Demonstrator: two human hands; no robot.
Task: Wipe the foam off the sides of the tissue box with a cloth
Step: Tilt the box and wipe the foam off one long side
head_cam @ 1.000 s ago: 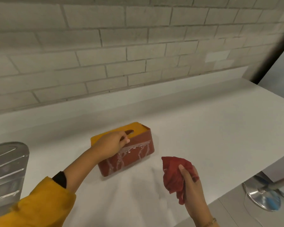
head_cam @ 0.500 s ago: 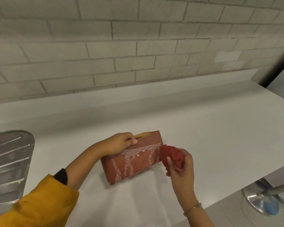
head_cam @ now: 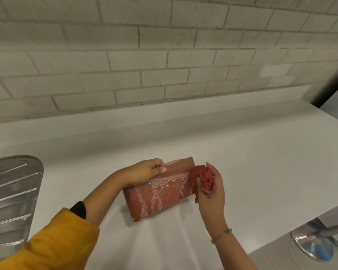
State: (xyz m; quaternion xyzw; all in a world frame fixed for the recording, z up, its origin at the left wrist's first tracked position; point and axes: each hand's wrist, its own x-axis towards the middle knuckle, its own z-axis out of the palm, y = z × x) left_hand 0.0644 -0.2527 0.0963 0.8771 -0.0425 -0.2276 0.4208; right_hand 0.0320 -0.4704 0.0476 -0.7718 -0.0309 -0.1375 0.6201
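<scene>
A red-brown tissue box (head_cam: pixel 164 195) with a yellow top lies on the white counter (head_cam: pixel 242 162), its long side facing me and streaked with white foam (head_cam: pixel 154 195). My left hand (head_cam: pixel 144 171) grips the box along its top edge and tilts it toward me. My right hand (head_cam: pixel 213 191) holds a bunched red cloth (head_cam: pixel 201 177) pressed against the right end of the foamy side. Most of the yellow top is hidden behind the box's edge.
A ribbed metal draining board (head_cam: pixel 10 201) lies at the left. A brick wall (head_cam: pixel 164 55) runs behind the counter. Below the counter's front right edge a round metal base (head_cam: pixel 312 244) stands on the floor.
My right hand carried the red cloth from the free counter up to the box's right end. My left hand tilted the box so the foamy side faces me.
</scene>
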